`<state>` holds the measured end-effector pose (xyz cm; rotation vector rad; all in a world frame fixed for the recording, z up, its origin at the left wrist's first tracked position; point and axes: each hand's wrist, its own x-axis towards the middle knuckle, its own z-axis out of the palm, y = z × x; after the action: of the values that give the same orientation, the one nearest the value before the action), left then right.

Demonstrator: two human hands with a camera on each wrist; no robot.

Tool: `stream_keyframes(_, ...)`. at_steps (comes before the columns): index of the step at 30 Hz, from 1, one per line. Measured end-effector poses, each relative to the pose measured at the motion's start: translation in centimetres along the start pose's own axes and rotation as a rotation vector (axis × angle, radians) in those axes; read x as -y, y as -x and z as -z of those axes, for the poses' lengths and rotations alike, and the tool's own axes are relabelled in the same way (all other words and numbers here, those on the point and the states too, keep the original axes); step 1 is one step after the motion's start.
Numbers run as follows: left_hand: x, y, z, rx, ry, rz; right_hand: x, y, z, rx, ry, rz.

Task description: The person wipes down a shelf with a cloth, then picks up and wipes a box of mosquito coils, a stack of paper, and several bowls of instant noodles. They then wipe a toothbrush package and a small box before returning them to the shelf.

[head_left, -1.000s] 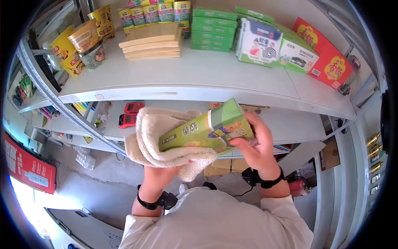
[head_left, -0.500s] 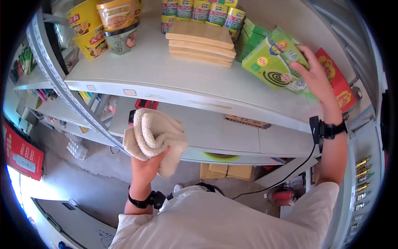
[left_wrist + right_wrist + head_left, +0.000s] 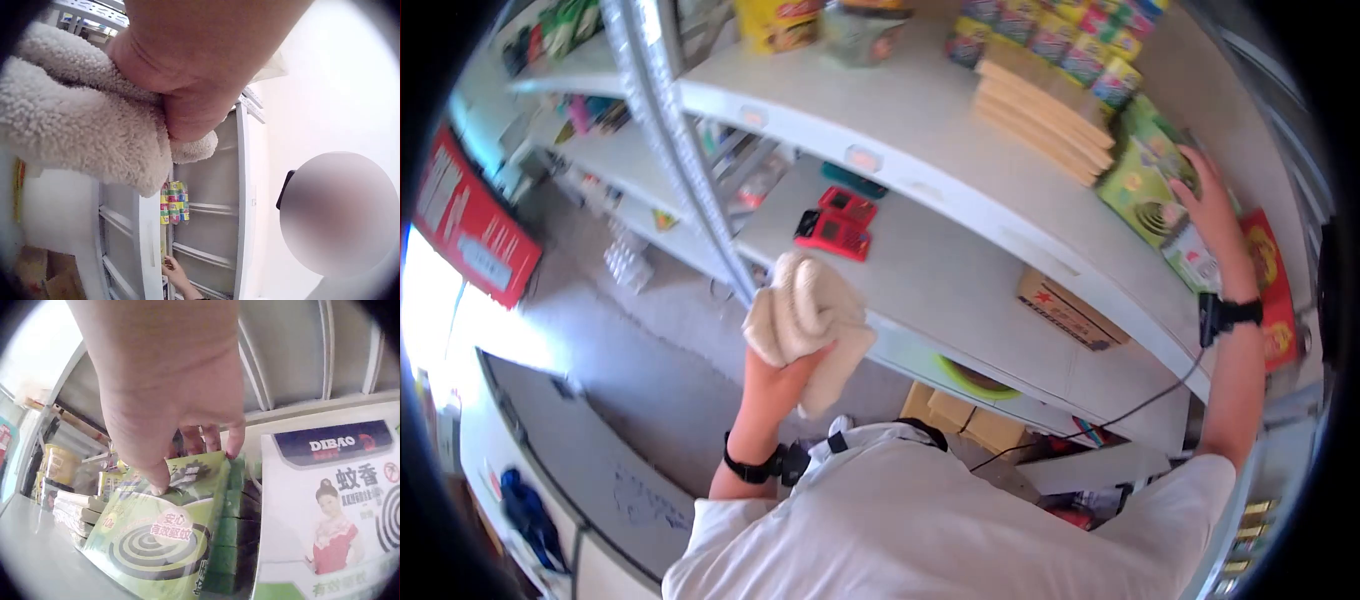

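My right hand (image 3: 1215, 205) grips the upper edge of a green mosquito coil box (image 3: 156, 544), thumb on its front and fingers behind. In the right wrist view the box leans, coil picture outward, in front of a stack of green boxes (image 3: 228, 550). A white and blue mosquito coil box (image 3: 331, 506) stands just right of it. Low in front of the shelf, my left hand (image 3: 785, 385) holds a folded beige towel (image 3: 810, 310), bunched above the thumb. The towel's fleecy folds (image 3: 81, 125) fill much of the left wrist view.
Tan flat packs (image 3: 1040, 115) lie stacked beside rows of colourful cans (image 3: 1070, 45) on the upper shelf. A red box (image 3: 1268, 285) stands at its right end. Below are red handheld devices (image 3: 835, 225) and a brown carton (image 3: 1070, 310). A metal upright (image 3: 670, 140) rises at left.
My right hand first held the green box by the towel, then carried it up to the shelf's right side, against the green stack. The left hand stays low with the towel. The view has turned.
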<state>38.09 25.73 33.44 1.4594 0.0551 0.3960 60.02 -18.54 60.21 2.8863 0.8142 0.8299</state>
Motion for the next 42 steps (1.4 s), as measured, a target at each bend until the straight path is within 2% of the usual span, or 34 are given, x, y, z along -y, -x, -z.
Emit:
stream_keyframes(2,0.0,0.9,0.0,-0.047,0.005,0.0,-0.5,-0.4,0.3,0.036,0.211,0.075)
stream_keyframes(5,-0.3,2.5,-0.6,-0.113,-0.021,0.015,0.0,-2.2,0.1,-0.044,0.331,0.15)
stream_keyframes(8,-0.9,3.9,-1.2,-0.083,-0.028,0.056,4.1,-5.3,-1.4,-0.024,-0.024,0.278)
stream_keyframes(10,-1.7,4.8,-2.4,-0.069,0.067,0.076,7.9,-6.2,-3.6,0.07,-0.199,0.275)
stream_keyframes(12,-2.5,6.0,-3.4,-0.075,-0.004,0.078,9.4,-6.1,-5.9,0.179,-0.371,0.291)
stream_keyframes(15,-3.5,7.5,-4.6,-0.086,-0.061,0.074,10.1,-6.0,-6.4,0.161,-0.202,0.33)
stream_keyframes(18,-3.3,9.6,-4.8,-0.138,-0.053,0.128,9.4,-7.0,-7.1,0.105,-0.154,0.217)
stream_keyframes(22,-2.9,12.0,-4.4,-0.225,-0.048,0.153,8.9,-6.6,-7.8,0.098,0.193,0.252)
stream_keyframes(26,-3.7,13.6,-3.9,-0.254,-0.051,0.179,7.1,-6.6,-8.5,-0.036,0.233,0.355)
stream_keyframes(30,-3.8,13.4,-2.5,-0.26,0.0,0.225,6.7,-6.4,-8.1,-0.157,0.22,0.363)
stream_keyframes(32,-3.8,12.2,-1.7,-0.245,0.125,0.217,8.2,-6.3,-6.0,-0.201,0.161,0.346)
stream_keyframes(33,-3.7,11.5,-1.6,-0.268,0.209,0.156,9.4,-5.9,-4.8,-0.222,0.138,0.329)
stream_keyframes(36,-3.5,9.0,-0.3,-0.258,0.544,0.186,14.4,-3.6,-0.8,-0.406,0.127,0.284)
stream_keyframes(38,-3.6,6.7,0.9,-0.186,0.543,0.19,18.4,-2.0,2.1,-0.422,-0.002,0.28)
stream_keyframes(40,-3.4,4.3,2.4,-0.14,0.605,0.181,23.1,-0.4,4.1,-0.387,-0.21,0.222)
stream_keyframes(42,-3.7,1.8,3.9,0.018,0.772,0.15,28.9,1.7,4.4,-0.332,-0.571,0.094)
